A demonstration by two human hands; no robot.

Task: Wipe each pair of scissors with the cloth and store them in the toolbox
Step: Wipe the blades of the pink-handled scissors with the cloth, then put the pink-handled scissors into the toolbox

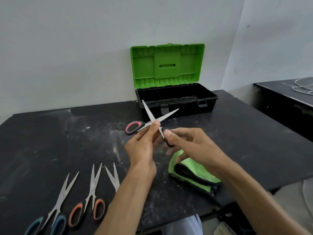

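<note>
We seem to be in a plain workroom or small workshop. A scuffed, dust-streaked black worktable [50,133] stands against a bare pale wall [67,48], with an open green-lidded toolbox [169,65] at its far edge. To the right, a second black bench [279,92] carries loose white cable [303,87].

Single head view, looking forward and down over black table [50,141], close above hands, wall behind

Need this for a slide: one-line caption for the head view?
Both hands hold pink-handled scissors spread open before an open toolbox, green cloth alongside.
</note>
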